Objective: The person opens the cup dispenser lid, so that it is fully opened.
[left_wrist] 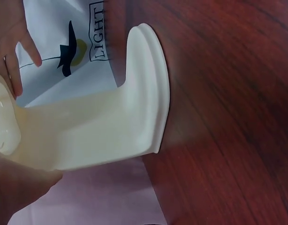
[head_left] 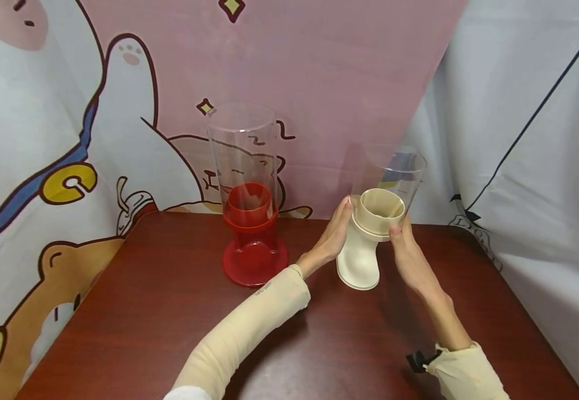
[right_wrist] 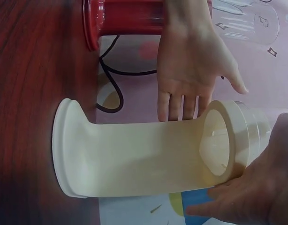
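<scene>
A cream dispenser stand (head_left: 359, 258) with a round collar and a clear cylinder (head_left: 409, 172) above it is between my two hands, over the right half of the table. My left hand (head_left: 336, 230) touches its left side near the collar; in the right wrist view this palm (right_wrist: 191, 70) shows with straight fingers and the thumb standing away. My right hand (head_left: 411, 258) holds the collar from the right, thumb in front and fingers behind. The stand's flared foot (left_wrist: 151, 93) is right at the tabletop. A matching red dispenser (head_left: 254, 258) stands upright to the left.
The red dispenser carries its own clear cylinder (head_left: 241, 150). Both are on a dark red-brown wooden table (head_left: 169, 311). Behind it hangs a pink and white cartoon-print cloth (head_left: 319, 83); a pale cloth (head_left: 529, 139) hangs along the right side.
</scene>
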Demonstrator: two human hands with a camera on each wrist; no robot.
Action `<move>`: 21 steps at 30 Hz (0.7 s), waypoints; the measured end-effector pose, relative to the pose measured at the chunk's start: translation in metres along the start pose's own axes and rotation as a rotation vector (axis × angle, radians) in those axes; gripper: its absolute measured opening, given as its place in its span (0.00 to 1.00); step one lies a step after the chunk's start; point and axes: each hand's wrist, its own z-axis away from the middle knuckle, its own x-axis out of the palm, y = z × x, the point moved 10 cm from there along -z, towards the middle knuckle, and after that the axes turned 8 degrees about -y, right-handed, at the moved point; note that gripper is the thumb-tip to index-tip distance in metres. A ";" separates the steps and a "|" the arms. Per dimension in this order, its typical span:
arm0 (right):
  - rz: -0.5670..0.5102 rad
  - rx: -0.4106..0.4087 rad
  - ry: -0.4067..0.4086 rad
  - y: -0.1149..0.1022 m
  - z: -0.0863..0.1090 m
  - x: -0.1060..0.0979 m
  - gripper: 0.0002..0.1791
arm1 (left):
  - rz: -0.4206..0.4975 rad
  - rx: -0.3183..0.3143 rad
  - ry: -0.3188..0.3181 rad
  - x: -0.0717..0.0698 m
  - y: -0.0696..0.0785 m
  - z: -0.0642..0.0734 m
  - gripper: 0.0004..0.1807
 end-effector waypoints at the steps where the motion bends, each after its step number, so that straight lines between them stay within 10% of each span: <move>1: -0.008 0.006 0.001 0.000 0.001 0.000 0.33 | 0.000 -0.002 0.005 0.001 0.000 0.000 0.42; 9: -0.299 0.092 0.031 0.008 0.004 0.004 0.42 | -0.002 -0.037 0.036 0.017 0.004 0.017 0.47; 16: -0.547 0.009 0.177 0.024 -0.009 -0.010 0.48 | -0.058 -0.059 0.064 0.025 0.014 0.050 0.51; 21: -0.572 0.075 0.364 0.018 0.003 -0.018 0.45 | -0.046 -0.027 0.128 0.011 0.021 0.047 0.48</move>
